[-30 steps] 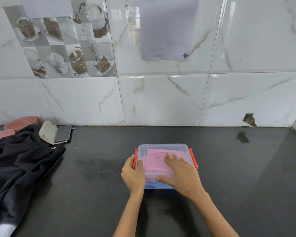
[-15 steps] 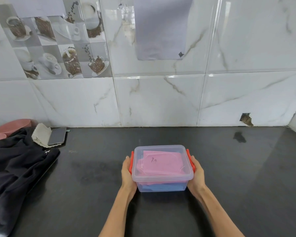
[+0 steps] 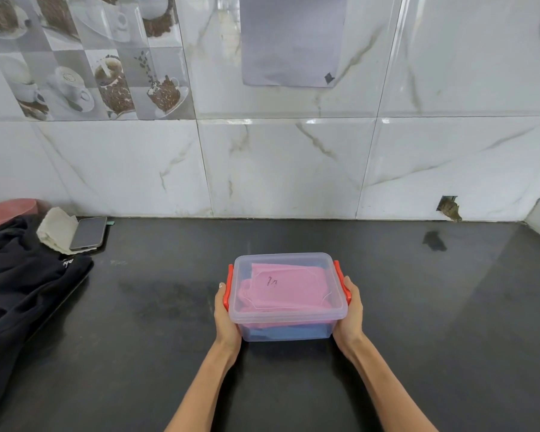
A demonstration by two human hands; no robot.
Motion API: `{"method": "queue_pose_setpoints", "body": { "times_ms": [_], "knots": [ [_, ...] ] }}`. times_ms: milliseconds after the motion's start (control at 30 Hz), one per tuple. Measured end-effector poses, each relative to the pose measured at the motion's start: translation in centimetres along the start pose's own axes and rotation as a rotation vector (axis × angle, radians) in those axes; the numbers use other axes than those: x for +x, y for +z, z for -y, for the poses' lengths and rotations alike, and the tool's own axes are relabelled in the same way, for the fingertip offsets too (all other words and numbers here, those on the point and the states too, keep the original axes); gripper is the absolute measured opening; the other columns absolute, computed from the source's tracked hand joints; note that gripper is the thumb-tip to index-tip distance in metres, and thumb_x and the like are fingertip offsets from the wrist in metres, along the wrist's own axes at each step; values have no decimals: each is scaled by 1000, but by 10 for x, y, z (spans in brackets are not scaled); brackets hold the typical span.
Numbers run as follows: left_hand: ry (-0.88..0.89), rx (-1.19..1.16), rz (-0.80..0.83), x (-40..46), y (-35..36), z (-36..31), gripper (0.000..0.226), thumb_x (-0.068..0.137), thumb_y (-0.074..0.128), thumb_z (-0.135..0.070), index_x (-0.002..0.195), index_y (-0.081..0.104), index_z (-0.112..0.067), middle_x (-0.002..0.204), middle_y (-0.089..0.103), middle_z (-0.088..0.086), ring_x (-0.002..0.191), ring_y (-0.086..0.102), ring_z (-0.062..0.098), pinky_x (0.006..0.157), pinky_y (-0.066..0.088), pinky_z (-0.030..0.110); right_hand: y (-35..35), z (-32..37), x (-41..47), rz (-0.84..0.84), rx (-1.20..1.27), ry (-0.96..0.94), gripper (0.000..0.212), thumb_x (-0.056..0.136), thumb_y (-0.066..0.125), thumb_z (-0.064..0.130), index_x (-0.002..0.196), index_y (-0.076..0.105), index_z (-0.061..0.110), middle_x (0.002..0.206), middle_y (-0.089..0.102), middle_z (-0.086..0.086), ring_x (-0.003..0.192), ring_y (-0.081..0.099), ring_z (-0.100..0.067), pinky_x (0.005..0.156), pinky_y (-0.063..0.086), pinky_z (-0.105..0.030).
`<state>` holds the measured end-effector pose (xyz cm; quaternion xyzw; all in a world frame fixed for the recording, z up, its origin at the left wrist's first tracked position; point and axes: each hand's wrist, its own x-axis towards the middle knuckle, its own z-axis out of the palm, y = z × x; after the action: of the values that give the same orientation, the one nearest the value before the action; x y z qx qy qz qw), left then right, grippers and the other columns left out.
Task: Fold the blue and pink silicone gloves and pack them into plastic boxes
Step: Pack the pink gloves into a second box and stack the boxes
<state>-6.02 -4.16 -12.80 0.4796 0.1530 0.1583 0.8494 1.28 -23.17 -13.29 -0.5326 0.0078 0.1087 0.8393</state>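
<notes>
A clear plastic box [image 3: 293, 317] with its lid on and red side clips [image 3: 229, 286] stands on the black countertop, in the middle near me. Through the lid I see the folded pink glove [image 3: 281, 291], and the blue glove [image 3: 287, 332] lies beneath it at the bottom. My left hand [image 3: 226, 322] grips the box's left side, its thumb up by the left clip. On the opposite side my right hand [image 3: 351, 313] grips the box, thumb against the right clip. The fingers of both hands are hidden behind the box.
A black garment [image 3: 22, 291] is heaped at the left edge of the dark countertop [image 3: 418, 307]. Beside it lie a phone [image 3: 89, 233] on a beige cloth [image 3: 56, 232] and a pink bowl [image 3: 10, 210]. The tiled wall runs along the back.
A second ago my right hand lay on top of the lid. Both hands have since moved down to the box's two sides by the red clips and stay there.
</notes>
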Motion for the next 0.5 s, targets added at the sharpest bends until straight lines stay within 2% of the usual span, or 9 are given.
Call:
{"method": "queue_pose_setpoints", "body": {
  "times_ms": [100, 167, 267, 433, 500],
  "knots": [
    [8, -10, 2, 1, -1, 1, 53, 98, 20, -49, 115, 68, -34, 110, 73, -2, 103, 68, 16, 90, 53, 37, -2, -3, 2, 16, -11, 8, 46, 98, 28, 47, 91, 69, 26, 79, 74, 3, 71, 71, -9, 58, 56, -21],
    [10, -11, 0, 1, -1, 1, 54, 98, 20, -50, 111, 70, -33, 109, 73, 1, 103, 67, 19, 92, 51, 39, -3, -3, 3, 25, -14, 5, 46, 98, 28, 47, 92, 68, 24, 78, 74, 4, 69, 71, -9, 57, 56, -21],
    [6, -11, -17, 1, 0, 2, 56, 97, 22, -50, 109, 71, -27, 102, 75, 3, 97, 68, 21, 85, 54, 37, -3, -3, 2, 20, -17, 3, 46, 97, 28, 48, 93, 67, 24, 79, 74, 4, 69, 71, -9, 57, 56, -21],
    [-5, -8, 21, 7, 12, 1, 57, 98, 22, -47, 91, 77, -32, 91, 76, -2, 86, 71, 15, 71, 58, 29, -4, 4, -4, -16, 22, -26, 49, 97, 29, 46, 83, 74, 33, 80, 75, 5, 72, 71, -9, 58, 56, -21],
    [-32, -7, 57, 13, 23, 0, 58, 98, 23, -45, 88, 78, -31, 88, 77, -2, 85, 72, 15, 70, 58, 29, -9, 10, -8, -44, 59, -60, 48, 98, 28, 43, 89, 75, 40, 87, 76, 9, 77, 72, -7, 60, 56, -19]
  ]
}}
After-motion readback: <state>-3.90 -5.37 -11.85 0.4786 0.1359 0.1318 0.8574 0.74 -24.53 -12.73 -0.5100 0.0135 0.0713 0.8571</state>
